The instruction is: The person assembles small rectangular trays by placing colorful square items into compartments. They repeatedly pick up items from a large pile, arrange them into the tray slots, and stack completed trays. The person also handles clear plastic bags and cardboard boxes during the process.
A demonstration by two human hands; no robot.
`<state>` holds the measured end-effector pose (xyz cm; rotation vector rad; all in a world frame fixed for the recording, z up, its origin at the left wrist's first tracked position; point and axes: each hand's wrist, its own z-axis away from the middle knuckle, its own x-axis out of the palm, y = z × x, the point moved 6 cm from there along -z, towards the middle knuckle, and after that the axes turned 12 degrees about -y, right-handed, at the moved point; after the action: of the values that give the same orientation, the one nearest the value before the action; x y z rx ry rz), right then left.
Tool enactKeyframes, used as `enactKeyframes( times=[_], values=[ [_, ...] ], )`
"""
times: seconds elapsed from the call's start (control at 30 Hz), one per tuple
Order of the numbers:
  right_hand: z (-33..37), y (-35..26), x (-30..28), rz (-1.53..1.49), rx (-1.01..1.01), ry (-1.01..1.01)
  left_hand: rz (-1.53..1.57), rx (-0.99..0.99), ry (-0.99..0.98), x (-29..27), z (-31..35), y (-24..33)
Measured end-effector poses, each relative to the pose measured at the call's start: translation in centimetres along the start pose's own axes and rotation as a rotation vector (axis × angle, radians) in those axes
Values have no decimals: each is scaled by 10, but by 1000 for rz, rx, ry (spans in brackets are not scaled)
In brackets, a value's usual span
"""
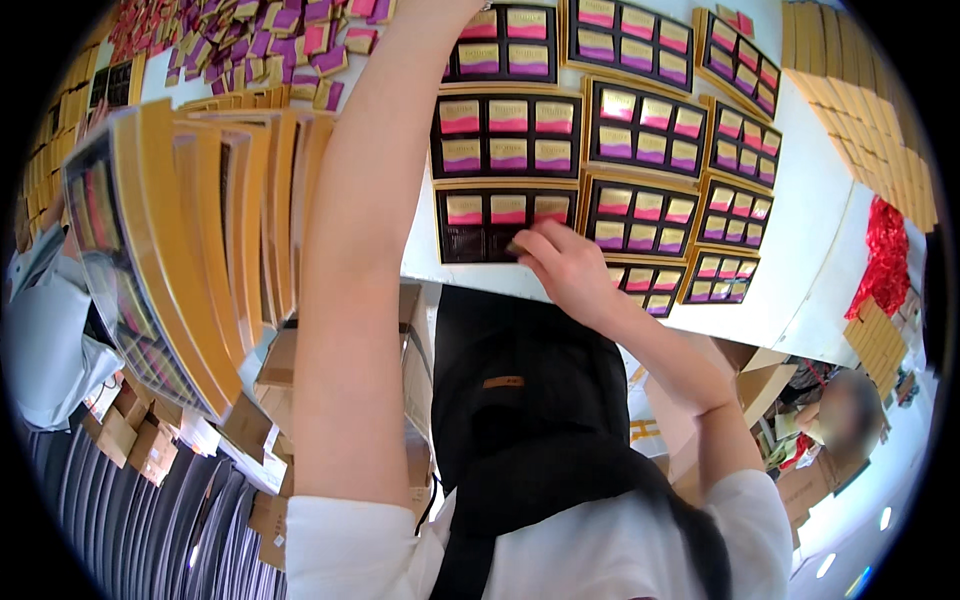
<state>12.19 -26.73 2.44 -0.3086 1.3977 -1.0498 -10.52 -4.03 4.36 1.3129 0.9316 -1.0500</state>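
Note:
My right hand (568, 268) is pinched closed over the near left box (507, 262), a black tray with a gold edge. Between its fingertips is a small wrapped piece (514, 247), partly hidden and dark from this angle. The box's far row holds gold-and-pink wrapped pieces (464, 210); its near-row slots (461, 245) at the left are bare and black, and the right one is partly covered by my fingers. My left forearm (365, 200) reaches across to the far edge of the view, where the hand passes out of sight.
Several filled boxes (640, 215) stand in rows on the white table (800, 240). A pile of loose wrapped pieces (270, 45) lies at the far left. Upright gold boxes (210, 220) crowd the left side. Red crinkled material (882, 255) is at the right. Another person (845, 425) is at the lower right.

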Motion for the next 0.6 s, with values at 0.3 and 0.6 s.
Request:
enactKeyframes(
  times=[0.3, 0.6],
  values=[
    [28, 4, 4, -345, 190, 368, 1322, -704, 225, 62, 276, 78],
    [31, 30, 4, -672, 314, 455, 1428, -714, 544, 100, 322, 111]
  ],
)
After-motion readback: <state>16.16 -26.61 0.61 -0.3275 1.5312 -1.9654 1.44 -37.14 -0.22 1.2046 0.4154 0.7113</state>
